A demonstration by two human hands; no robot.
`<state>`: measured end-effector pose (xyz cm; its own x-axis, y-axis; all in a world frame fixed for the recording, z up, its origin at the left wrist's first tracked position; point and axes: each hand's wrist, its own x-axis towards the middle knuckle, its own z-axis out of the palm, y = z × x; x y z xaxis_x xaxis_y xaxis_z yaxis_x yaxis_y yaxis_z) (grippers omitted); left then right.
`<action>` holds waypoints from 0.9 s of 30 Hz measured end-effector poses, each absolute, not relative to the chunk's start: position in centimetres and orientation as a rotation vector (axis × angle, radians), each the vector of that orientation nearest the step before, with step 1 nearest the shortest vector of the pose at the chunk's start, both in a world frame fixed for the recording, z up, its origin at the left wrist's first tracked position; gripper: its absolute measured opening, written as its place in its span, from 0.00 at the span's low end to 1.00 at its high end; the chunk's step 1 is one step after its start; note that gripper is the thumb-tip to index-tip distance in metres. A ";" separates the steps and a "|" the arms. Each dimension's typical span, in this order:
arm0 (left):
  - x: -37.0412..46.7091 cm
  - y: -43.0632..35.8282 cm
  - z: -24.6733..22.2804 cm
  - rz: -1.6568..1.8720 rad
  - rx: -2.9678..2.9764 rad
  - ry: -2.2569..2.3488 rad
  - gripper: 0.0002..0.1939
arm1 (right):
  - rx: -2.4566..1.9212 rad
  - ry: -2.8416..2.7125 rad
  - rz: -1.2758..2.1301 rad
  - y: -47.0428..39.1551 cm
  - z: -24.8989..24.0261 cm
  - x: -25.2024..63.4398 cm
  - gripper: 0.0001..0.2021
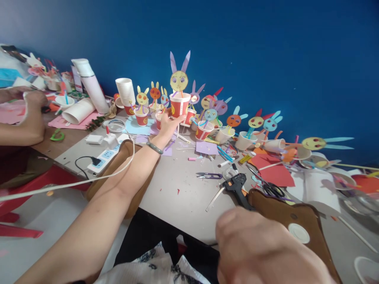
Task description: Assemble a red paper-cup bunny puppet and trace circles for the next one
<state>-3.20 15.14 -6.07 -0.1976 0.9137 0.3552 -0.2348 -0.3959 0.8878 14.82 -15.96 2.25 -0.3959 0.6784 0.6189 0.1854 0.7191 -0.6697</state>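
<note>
Holding red-and-white paper cup (pixel 179 106) in left hand (pixel 169 127), gripped low between thumb and fingers, raised above grey table (pixel 177 203). Bears yellow rabbit face (pixel 179 81) with purple ears (pixel 185 62) on top. In front of blue wall (pixel 266 59), amid other cup rabbits (pixel 203 130), behind and to both sides. Cannot tell grip of right hand (pixel 260 246): blurred, in foreground, near black glue gun (pixel 237 188). Note purple-handled snips (pixel 216 176) just left of that gun.

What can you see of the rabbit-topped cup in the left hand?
The rabbit-topped cup looks like paper: red, pale-rimmed, upright, with white and yellow print. A round yellow face with drawn eyes and two pointed purple ears rises above it. The left hand grips it low down, before a blue wall.
</note>
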 end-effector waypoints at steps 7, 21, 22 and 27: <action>-3.8 15.3 -5.4 1.841 1.085 0.902 0.23 | -0.808 -1.937 0.584 -7.0 0.3 12.6 0.05; -1.3 13.4 -5.5 1.769 1.193 0.747 0.31 | -1.365 -1.645 0.534 9.9 -3.0 12.0 0.15; -1.4 13.3 -5.4 1.767 1.204 0.761 0.30 | -1.361 -1.643 0.531 10.3 -3.2 11.7 0.16; -1.8 12.8 -4.8 1.743 1.210 0.810 0.29 | -1.338 -1.642 0.527 11.4 -3.6 10.6 0.13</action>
<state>-1.76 12.77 -4.82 -0.1780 0.8993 0.3994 -0.2745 -0.4352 0.8575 10.63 11.41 -3.64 0.0171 0.9238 0.3826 0.5285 0.3165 -0.7877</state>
